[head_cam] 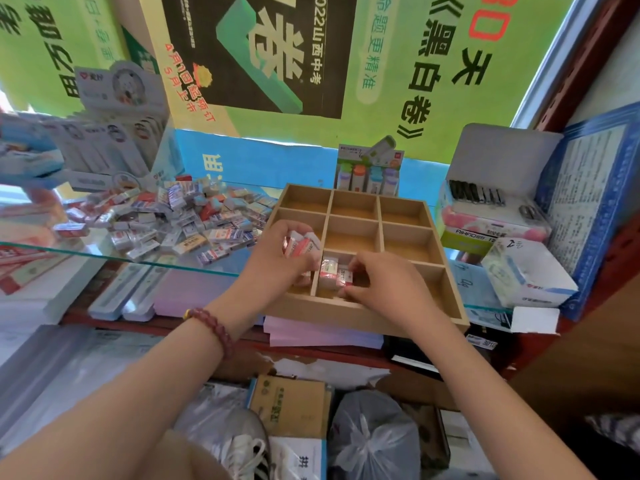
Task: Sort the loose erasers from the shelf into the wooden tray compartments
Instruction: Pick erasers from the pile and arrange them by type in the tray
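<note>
the erasers are small blocks in paper sleeves, some under a shiny wrap. i judge them light, firm with a little give and not fragile, but slick enough to slide on one another when bunched in a fist. they are best taken across the two long sides with thumb and fingertips, one or a few at a time, so each can be stood on edge in a cell

the left hand (287, 252) is clenched round a clutch (302, 241) of red-and-white ones, over the 9 o'clock cell of the tray (363, 315). the right hand (382, 284) curls down into the 6 o'clock cell. its fingertips seem to pinch one eraser (344, 276), which stands touching a second eraser (328, 271). the rest lie in a loose pile (173, 220) on the glass shelf (104, 252), at 9 o'clock from the tray and just beside it

counts:
- one tray, with nine cells as far as they show, three by three
- two erasers standing in the 6 o'clock cell
- three or four in the clutch — fingers hide the rest
- far too many in the pile to count, dozens by the look of it
- five cells with bare floors: 11, 12, 1, 3 o'clock and the centre
- the 5 and 7 o'clock cells sit partly under the hands, so i cannot tell what they hold
</note>
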A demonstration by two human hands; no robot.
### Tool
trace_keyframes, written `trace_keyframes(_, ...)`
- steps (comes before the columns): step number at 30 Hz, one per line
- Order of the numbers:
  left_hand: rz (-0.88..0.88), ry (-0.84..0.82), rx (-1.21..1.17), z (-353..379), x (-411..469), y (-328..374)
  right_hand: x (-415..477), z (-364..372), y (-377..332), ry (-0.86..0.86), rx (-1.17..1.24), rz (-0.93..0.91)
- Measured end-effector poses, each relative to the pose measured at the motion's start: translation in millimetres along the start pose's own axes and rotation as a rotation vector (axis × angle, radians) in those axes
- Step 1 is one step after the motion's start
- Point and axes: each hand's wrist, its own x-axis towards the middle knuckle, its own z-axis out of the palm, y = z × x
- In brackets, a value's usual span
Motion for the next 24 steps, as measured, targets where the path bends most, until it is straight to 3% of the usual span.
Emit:
trace_keyframes(2,-0.062,-0.029,-0.148,3,1,3,-10,-8,-6,0.117,-0.015,-0.073)
trace_keyframes(4,-0.088,-0.066,-0.278,5,0,5,-20,-17,-16,0.164,0.156,-0.138)
trace_keyframes(6,-0.058,-0.102,-0.291,8,0,5,-25,-24,-26,0.140,0.361,-0.126)
trace_keyframes(9,0.010,-0.142,-0.204,9,1,7,-21,-22,-29,0.228,0.444,-0.076)
trace_keyframes(13,0.067,-0.104,-0.025,10,5,8,-13,-21,-23,0.266,0.328,-0.045)
trace_keyframes(17,0.119,0.056,0.226,7,8,3,-1,-19,-3,0.100,0.143,0.040)
trace_keyframes(24,0.177,-0.021,0.372,6,5,2,7,-16,3,-0.082,-0.056,-0.058)
